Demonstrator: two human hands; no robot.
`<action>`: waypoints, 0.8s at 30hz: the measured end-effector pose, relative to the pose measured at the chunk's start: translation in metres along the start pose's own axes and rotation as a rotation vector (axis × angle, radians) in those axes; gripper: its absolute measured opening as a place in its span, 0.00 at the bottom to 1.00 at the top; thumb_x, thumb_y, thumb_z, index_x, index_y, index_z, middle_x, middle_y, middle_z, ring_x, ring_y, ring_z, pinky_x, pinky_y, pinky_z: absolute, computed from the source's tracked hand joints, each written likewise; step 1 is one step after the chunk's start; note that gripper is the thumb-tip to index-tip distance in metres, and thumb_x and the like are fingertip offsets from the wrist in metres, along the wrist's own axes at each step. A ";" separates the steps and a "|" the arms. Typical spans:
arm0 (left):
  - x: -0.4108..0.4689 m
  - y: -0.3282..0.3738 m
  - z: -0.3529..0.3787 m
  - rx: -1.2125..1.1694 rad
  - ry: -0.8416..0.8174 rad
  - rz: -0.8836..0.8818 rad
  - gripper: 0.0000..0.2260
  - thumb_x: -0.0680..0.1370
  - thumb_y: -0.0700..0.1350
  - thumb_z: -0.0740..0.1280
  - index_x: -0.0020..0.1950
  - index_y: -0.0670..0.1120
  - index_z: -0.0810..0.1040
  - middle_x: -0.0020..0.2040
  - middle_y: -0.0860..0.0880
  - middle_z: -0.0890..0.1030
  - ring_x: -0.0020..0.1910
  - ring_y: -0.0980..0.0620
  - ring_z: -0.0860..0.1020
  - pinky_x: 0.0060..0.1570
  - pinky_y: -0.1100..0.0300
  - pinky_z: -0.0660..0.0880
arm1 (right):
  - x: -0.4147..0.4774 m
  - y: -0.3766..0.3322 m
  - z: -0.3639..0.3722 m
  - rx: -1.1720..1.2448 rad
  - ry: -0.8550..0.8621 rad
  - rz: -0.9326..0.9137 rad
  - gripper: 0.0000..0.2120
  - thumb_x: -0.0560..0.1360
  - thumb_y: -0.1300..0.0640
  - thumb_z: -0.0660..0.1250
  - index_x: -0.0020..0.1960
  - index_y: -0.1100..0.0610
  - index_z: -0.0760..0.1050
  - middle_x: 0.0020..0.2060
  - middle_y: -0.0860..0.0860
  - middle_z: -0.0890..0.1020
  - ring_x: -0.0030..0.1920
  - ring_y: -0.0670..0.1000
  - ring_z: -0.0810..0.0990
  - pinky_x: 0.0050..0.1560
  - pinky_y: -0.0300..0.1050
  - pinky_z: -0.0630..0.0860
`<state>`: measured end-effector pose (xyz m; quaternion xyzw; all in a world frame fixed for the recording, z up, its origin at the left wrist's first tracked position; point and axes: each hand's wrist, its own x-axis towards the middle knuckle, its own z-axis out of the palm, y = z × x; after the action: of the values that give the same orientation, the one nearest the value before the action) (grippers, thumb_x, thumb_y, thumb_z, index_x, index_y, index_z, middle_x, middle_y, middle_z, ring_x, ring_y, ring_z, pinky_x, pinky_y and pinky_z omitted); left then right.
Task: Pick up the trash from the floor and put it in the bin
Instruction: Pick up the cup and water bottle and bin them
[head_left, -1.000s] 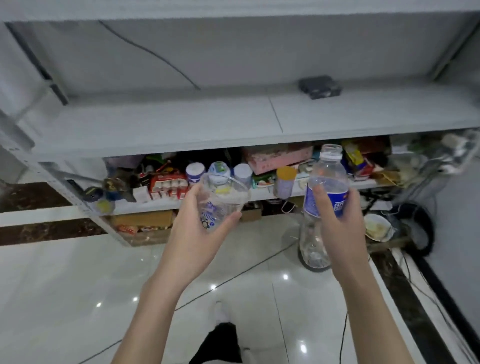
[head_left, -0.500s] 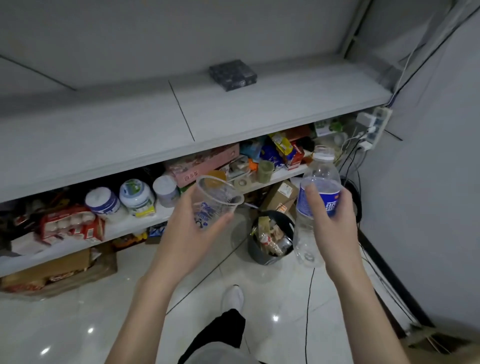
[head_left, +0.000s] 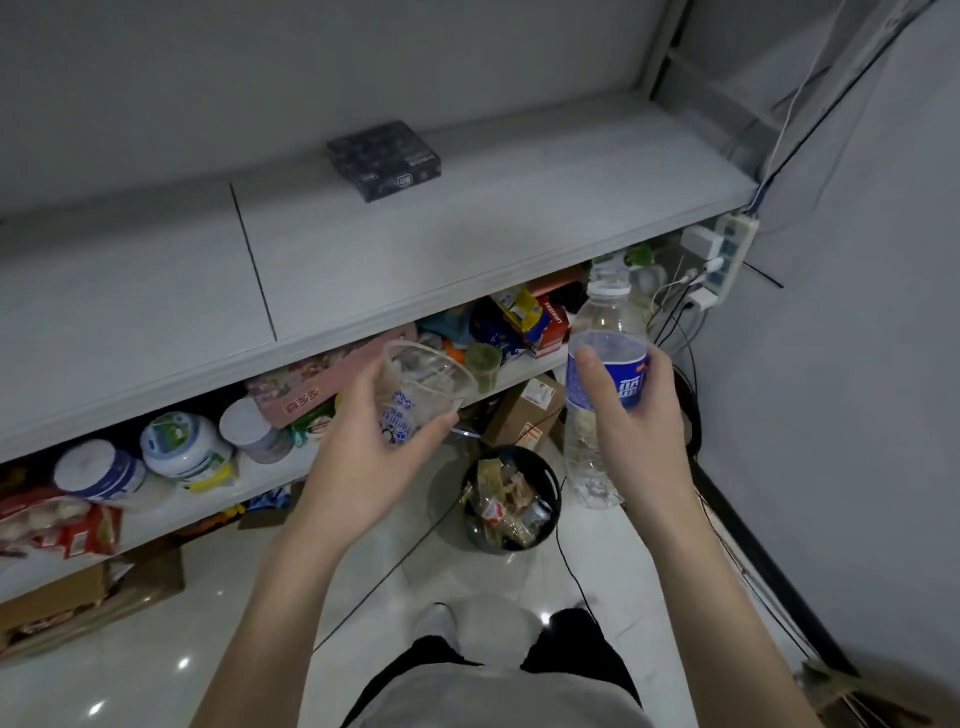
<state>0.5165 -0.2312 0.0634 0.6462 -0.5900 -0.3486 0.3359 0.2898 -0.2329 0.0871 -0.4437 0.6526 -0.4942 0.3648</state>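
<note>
My left hand (head_left: 363, 457) grips a clear plastic cup (head_left: 421, 389) with blue print, held tilted at chest height. My right hand (head_left: 634, 431) holds an empty clear water bottle (head_left: 597, 364) with a blue label, upright, its cap off. Below and between the two hands a small round black bin (head_left: 545, 467) stands on the white tiled floor, filled with wrappers. Both hands hover above the bin, the cup to its upper left, the bottle's base just over its right rim.
A grey shelf unit (head_left: 415, 260) runs along the wall, its lower shelf crowded with tubs, boxes and snack packs. Cardboard boxes (head_left: 524, 410) sit behind the bin. A power strip (head_left: 727, 254) and cables hang at the right wall. My feet stand just before the bin.
The view has swung right and closer to the bin, which now lies directly beneath my hands. Both hands keep their hold on the cup and the bottle.
</note>
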 end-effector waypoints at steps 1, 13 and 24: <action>0.007 0.003 0.011 -0.004 0.009 -0.016 0.37 0.70 0.63 0.71 0.75 0.53 0.63 0.65 0.59 0.72 0.61 0.63 0.71 0.56 0.69 0.67 | 0.014 0.004 -0.005 -0.002 -0.016 -0.001 0.24 0.76 0.39 0.68 0.68 0.45 0.68 0.56 0.39 0.80 0.52 0.33 0.80 0.47 0.31 0.76; 0.044 0.048 0.148 -0.053 0.250 -0.259 0.39 0.70 0.69 0.70 0.75 0.55 0.63 0.68 0.58 0.74 0.67 0.58 0.73 0.65 0.49 0.73 | 0.158 0.038 -0.057 -0.048 -0.444 0.004 0.20 0.76 0.41 0.70 0.64 0.43 0.67 0.54 0.37 0.79 0.52 0.32 0.79 0.50 0.28 0.74; 0.069 -0.030 0.223 -0.055 0.275 -0.535 0.41 0.69 0.67 0.71 0.75 0.49 0.63 0.63 0.51 0.72 0.62 0.54 0.73 0.61 0.49 0.75 | 0.195 0.144 -0.027 -0.104 -0.512 0.203 0.25 0.77 0.42 0.69 0.70 0.50 0.69 0.57 0.41 0.81 0.52 0.35 0.81 0.48 0.29 0.75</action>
<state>0.3484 -0.3022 -0.0844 0.8104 -0.3381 -0.3498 0.3264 0.1676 -0.3904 -0.0533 -0.5046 0.6047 -0.2926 0.5424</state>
